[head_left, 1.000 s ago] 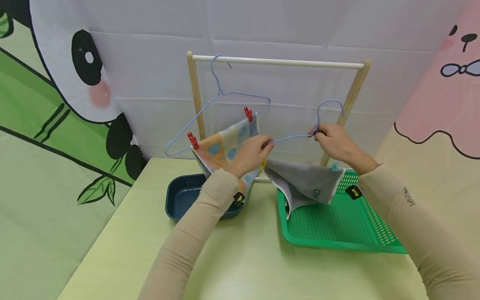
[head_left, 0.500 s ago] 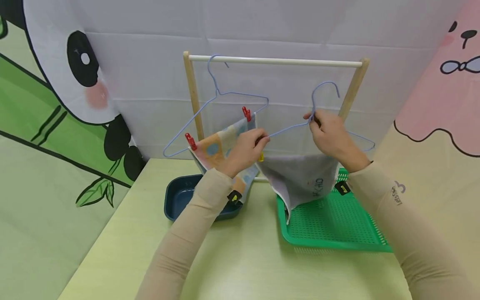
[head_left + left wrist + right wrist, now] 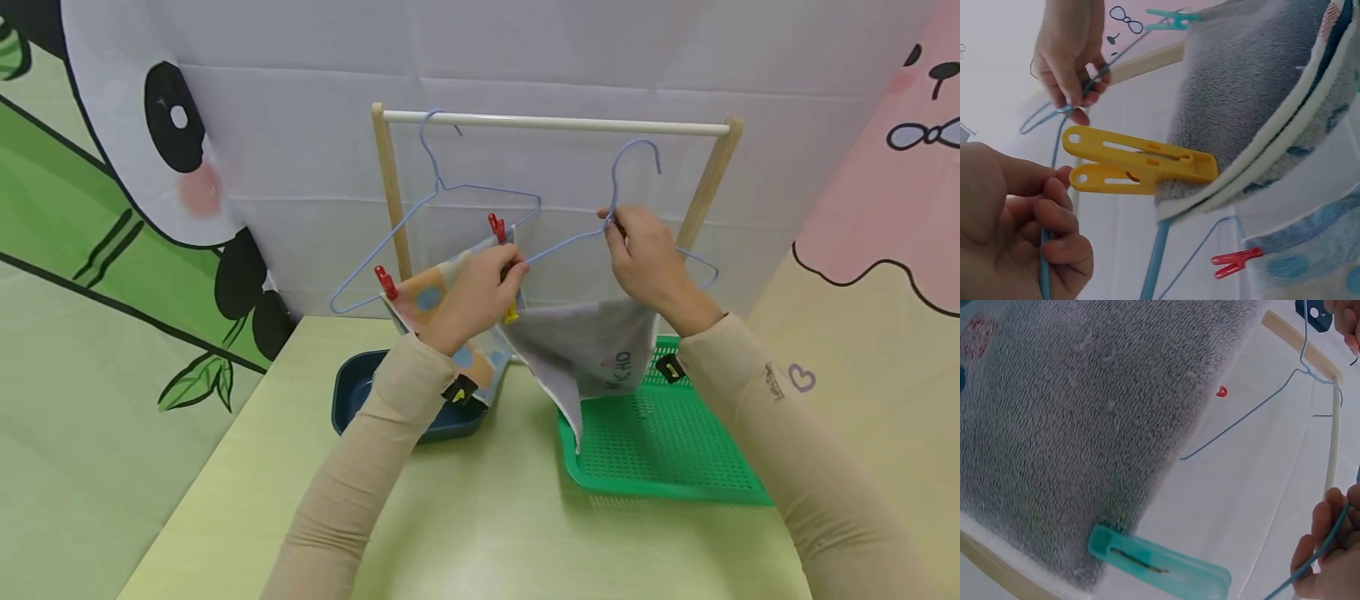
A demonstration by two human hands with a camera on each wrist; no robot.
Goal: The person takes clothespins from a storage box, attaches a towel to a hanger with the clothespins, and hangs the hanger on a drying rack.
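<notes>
My left hand (image 3: 476, 296) grips the left arm of a blue wire hanger (image 3: 562, 245). My right hand (image 3: 647, 257) pinches the same hanger at the neck, just below its hook, which stands apart from the rack's white bar (image 3: 555, 123). From the hanger hangs a grey towel (image 3: 581, 342), held by a yellow clothespin (image 3: 1141, 164) and a teal clothespin (image 3: 1160, 565). Over the green basket (image 3: 667, 442) hangs the towel's lower edge. A second blue hanger (image 3: 390, 237) hangs on the bar's left, with a patterned towel (image 3: 427, 296) clipped by red clothespins (image 3: 386, 282).
The rack's wooden posts (image 3: 708, 183) rise at the back of the table (image 3: 247, 467). A dark blue basin (image 3: 352, 387) stands beneath the patterned towel, partly covered by the left sleeve. Behind the rack is a white cloth backdrop (image 3: 300, 125) with printed cartoon figures.
Both hands have shifted left and upward with the hanger. Its hook is higher and closer to the bar, and the grey towel has risen and moved left above the basket.
</notes>
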